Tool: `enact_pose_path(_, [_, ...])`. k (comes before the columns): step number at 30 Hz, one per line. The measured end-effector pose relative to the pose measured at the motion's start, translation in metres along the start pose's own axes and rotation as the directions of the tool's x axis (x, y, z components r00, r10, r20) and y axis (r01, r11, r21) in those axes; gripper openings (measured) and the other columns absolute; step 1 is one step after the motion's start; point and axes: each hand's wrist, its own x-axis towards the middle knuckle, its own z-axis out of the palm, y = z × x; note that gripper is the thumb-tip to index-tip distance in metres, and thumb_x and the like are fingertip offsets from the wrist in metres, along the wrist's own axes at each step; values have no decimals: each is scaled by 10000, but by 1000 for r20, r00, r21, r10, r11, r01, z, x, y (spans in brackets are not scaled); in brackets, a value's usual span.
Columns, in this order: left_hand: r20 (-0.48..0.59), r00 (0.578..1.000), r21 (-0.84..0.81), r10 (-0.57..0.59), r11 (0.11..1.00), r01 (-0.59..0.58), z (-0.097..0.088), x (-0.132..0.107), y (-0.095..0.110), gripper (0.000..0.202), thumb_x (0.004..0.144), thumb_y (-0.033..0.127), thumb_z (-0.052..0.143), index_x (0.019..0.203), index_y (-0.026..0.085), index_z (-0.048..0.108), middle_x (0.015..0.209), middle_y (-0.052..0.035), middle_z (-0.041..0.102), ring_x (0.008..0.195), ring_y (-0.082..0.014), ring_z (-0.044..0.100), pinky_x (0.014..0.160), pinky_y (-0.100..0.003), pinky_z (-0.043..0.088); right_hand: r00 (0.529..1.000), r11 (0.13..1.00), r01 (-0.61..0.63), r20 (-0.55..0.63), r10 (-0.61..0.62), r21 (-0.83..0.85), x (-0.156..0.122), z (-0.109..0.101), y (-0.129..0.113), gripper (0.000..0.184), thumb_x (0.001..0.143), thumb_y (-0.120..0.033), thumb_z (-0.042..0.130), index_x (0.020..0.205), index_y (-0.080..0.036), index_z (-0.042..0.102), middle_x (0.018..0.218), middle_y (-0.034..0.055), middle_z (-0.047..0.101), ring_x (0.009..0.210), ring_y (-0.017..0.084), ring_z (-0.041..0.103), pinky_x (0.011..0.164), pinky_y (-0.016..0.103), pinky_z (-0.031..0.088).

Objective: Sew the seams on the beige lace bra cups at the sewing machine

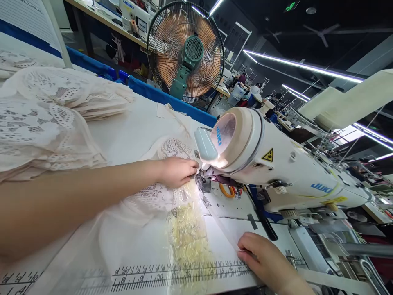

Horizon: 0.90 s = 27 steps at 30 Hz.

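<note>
Lying at the presser foot (200,180), lace fabric (153,197) appears light, soft, best held flat near its edge; left hand (178,171) curls over it, grip unclear; right hand (264,259) pinches a narrow strip (221,225).

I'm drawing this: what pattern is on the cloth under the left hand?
The cloth has openwork lace, clearest in the head view.

Looking like a sewing workshop: showing a sewing machine (248,151), another machine (141,19) beyond it and lace pieces (37,127) to its left.
</note>
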Motion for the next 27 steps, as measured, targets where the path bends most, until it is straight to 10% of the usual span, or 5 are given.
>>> enact_pose_path(21, [-33, 998, -11, 54, 998, -54, 1, -4, 4, 332, 860, 189, 442, 1124, 152, 640, 1296, -93, 565, 1058, -247, 598, 887, -339, 488, 998, 994, -59, -29, 57, -90, -8, -2, -9, 150, 866, -170, 432, 744, -185, 518, 815, 45, 607, 776, 196, 567, 662, 297, 409])
enact_pose_path(27, [-45, 996, 52, 71, 996, -69, 2, -1, 3, 343, 856, 186, 433, 1125, 141, 642, 1273, -126, 578, 1019, -256, 607, 850, -344, 491, 962, 999, -43, -271, 36, -17, -15, 5, -12, 162, 838, -156, 488, 955, -165, 600, 1012, 104, 625, 954, 235, 579, 813, 366, 475])
